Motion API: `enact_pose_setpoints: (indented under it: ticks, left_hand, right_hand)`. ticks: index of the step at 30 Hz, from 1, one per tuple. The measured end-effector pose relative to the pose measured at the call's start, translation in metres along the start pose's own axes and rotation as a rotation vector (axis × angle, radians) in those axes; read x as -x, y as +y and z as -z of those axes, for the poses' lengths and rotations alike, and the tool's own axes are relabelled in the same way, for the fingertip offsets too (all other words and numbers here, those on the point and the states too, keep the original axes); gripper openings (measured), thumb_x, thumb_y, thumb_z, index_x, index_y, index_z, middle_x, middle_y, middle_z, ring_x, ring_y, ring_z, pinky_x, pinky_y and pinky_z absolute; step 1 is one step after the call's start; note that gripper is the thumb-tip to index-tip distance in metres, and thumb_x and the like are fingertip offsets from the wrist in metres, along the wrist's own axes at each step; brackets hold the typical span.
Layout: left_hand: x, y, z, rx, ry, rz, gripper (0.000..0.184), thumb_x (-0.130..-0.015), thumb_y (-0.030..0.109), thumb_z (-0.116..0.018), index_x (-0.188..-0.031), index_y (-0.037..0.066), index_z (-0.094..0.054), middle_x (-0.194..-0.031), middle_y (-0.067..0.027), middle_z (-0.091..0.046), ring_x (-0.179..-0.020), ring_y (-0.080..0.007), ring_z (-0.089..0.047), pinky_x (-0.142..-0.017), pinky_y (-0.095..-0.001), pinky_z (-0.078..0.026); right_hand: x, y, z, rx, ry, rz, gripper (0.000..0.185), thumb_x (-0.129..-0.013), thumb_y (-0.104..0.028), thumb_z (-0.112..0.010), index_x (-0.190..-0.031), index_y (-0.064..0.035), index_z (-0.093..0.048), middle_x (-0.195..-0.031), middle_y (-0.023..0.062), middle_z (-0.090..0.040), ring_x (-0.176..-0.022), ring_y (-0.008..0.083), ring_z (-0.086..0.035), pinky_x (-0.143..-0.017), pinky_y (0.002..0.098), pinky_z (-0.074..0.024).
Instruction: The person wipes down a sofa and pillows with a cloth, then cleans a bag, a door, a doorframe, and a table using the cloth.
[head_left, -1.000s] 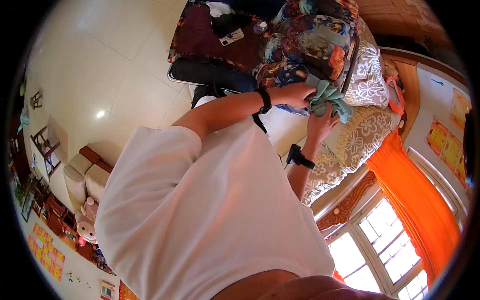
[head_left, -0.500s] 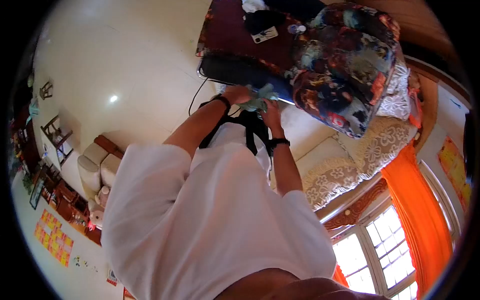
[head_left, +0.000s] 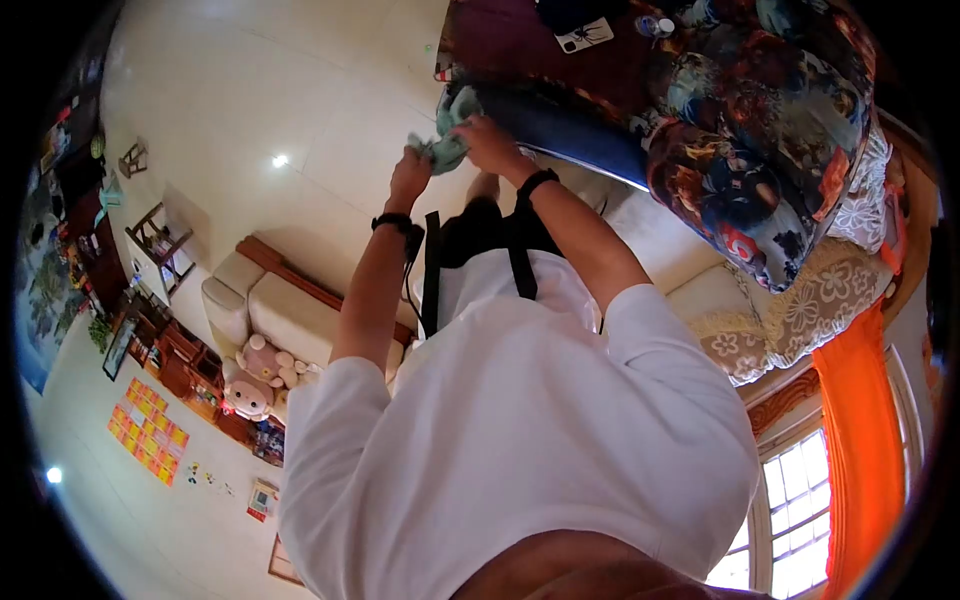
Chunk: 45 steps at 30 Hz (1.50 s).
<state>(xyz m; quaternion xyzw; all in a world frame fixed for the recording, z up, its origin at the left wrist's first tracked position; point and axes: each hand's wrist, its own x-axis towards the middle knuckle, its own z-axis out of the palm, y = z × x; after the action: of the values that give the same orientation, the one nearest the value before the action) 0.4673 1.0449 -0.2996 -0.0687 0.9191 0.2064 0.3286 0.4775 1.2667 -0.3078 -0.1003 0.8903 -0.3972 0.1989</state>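
A grey-green cloth (head_left: 447, 152) is bunched between my two hands, near the corner of a table with a dark blue side (head_left: 570, 138). My left hand (head_left: 410, 178) grips its left end, fingers closed on it. My right hand (head_left: 488, 145) is closed on the cloth's right part, and a loose fold sticks up beyond the fingers. Both hands are held out in front of my body, above the floor. Each wrist has a dark band.
On the table lie a phone (head_left: 584, 36), a small bottle (head_left: 655, 27) and a bulky patterned quilt (head_left: 760, 130). A sofa with lace covers (head_left: 790, 310) is at right. At left are a beige sofa (head_left: 300, 310) with plush toys (head_left: 262, 375) and a wooden chair (head_left: 160, 240).
Both hands have moved left with the cloth, from in front of the table's side to its corner, and now sit further apart. The view has turned left, showing more of the left sofa.
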Motion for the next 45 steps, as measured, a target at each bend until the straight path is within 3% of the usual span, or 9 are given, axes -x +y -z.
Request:
enact_pose_setpoints:
  ticks: [4, 6, 10, 19, 25, 30, 36, 39, 45]
  left_hand:
    - [-0.001, 0.073, -0.042, 0.017, -0.045, -0.277, 0.045, -0.089, 0.029, -0.052, -0.119, -0.003, -0.043, -0.099, -0.031, -0.063, -0.094, -0.0471, -0.06, -0.08, -0.0538, -0.048]
    - [-0.051, 0.051, -0.144, -0.105, -0.193, -0.774, 0.043, -0.088, 0.027, -0.053, -0.118, -0.004, -0.048, -0.108, -0.0298, -0.059, -0.104, -0.0446, -0.056, -0.086, -0.0509, -0.046]
    - [0.009, 0.211, -0.146, -0.263, -0.501, -0.538, 0.058, -0.087, 0.028, -0.061, -0.134, 0.001, -0.04, -0.136, -0.0234, -0.042, -0.126, -0.0429, -0.041, -0.095, -0.0546, -0.042]
    - [0.022, 0.241, -0.202, -0.548, -0.06, -0.898, 0.048, -0.083, 0.022, -0.063, -0.124, 0.001, -0.049, -0.115, -0.0174, -0.052, -0.11, -0.0331, -0.05, -0.088, -0.0479, -0.042]
    - [-0.023, 0.225, -0.15, -0.54, -0.158, -0.933, 0.017, -0.084, 0.011, -0.059, -0.1, 0.004, -0.061, -0.075, -0.0123, -0.067, -0.063, -0.0303, -0.067, -0.052, -0.0444, -0.052]
    - [-0.062, 0.183, -0.101, -0.439, -0.232, -0.733, 0.016, -0.085, 0.015, -0.053, -0.096, 0.01, -0.064, -0.09, -0.0105, -0.068, -0.08, -0.0315, -0.068, -0.068, -0.0436, -0.054]
    - [-0.112, 0.068, -0.033, -0.03, -0.633, -0.793, 0.076, -0.083, 0.018, -0.06, -0.148, 0.015, -0.021, -0.113, -0.0269, -0.053, -0.106, -0.044, -0.056, -0.087, -0.0502, -0.048]
    - [-0.142, 0.023, 0.037, -0.002, -0.79, -0.976, 0.109, -0.073, 0.025, -0.075, -0.153, 0.021, -0.001, -0.113, -0.0309, -0.051, -0.108, -0.0463, -0.053, -0.092, -0.0505, -0.044]
    - [-0.218, -0.034, 0.199, -0.217, -0.658, -0.775, 0.109, -0.068, 0.033, -0.081, -0.152, 0.023, -0.011, -0.118, -0.0295, -0.051, -0.114, -0.0468, -0.05, -0.096, -0.0509, -0.044]
  right_hand:
    - [0.058, 0.059, 0.029, -0.17, 0.096, -0.276, 0.054, -0.076, -0.004, -0.064, -0.129, -0.0092, -0.053, -0.127, 0.0192, -0.051, -0.117, 0.0389, -0.05, -0.096, 0.045, -0.0439]
    - [0.1, 0.092, 0.044, -0.217, 0.152, -0.4, 0.054, -0.073, -0.001, -0.063, -0.126, -0.0077, -0.054, -0.12, 0.0178, -0.055, -0.112, 0.0382, -0.052, -0.094, 0.043, -0.0447]
    - [0.183, 0.148, 0.076, -0.095, 0.252, -0.637, 0.057, -0.071, -0.002, -0.064, -0.127, -0.0084, -0.053, -0.118, 0.019, -0.056, -0.112, 0.0393, -0.053, -0.093, 0.0447, -0.0447]
    - [0.185, 0.183, 0.051, -0.193, 0.415, -0.853, 0.09, -0.075, -0.018, -0.07, -0.149, -0.0044, -0.019, -0.149, 0.0209, -0.032, -0.134, 0.0402, -0.034, -0.107, 0.0441, -0.036]
    - [0.14, 0.17, 0.054, -0.192, 0.242, -1.151, 0.1, -0.072, -0.029, -0.071, -0.15, -0.004, -0.014, -0.152, 0.0229, -0.025, -0.139, 0.0418, -0.023, -0.109, 0.0447, -0.0338]
    - [0.098, 0.137, 0.061, -0.595, 0.335, -1.147, 0.085, -0.073, -0.027, -0.07, -0.145, -0.0081, -0.028, -0.137, 0.0247, -0.047, -0.121, 0.0405, -0.049, -0.1, 0.0449, -0.0415]
    - [-0.012, 0.051, -0.058, -0.576, 0.759, -1.229, 0.072, -0.074, -0.017, -0.068, -0.139, -0.0056, -0.038, -0.126, 0.0226, -0.053, -0.113, 0.0369, -0.055, -0.096, 0.042, -0.0431]
    - [-0.05, -0.002, -0.061, -0.768, 0.61, -1.017, 0.079, -0.075, -0.016, -0.069, -0.144, -0.0063, -0.033, -0.129, 0.02, -0.052, -0.112, 0.0341, -0.055, -0.093, 0.04, -0.0459]
    - [-0.169, -0.094, 0.004, -0.752, -0.001, -0.733, 0.071, -0.073, -0.015, -0.073, -0.137, -0.0033, -0.045, -0.133, 0.0134, -0.051, -0.12, 0.0232, -0.049, -0.099, 0.0341, -0.0414]
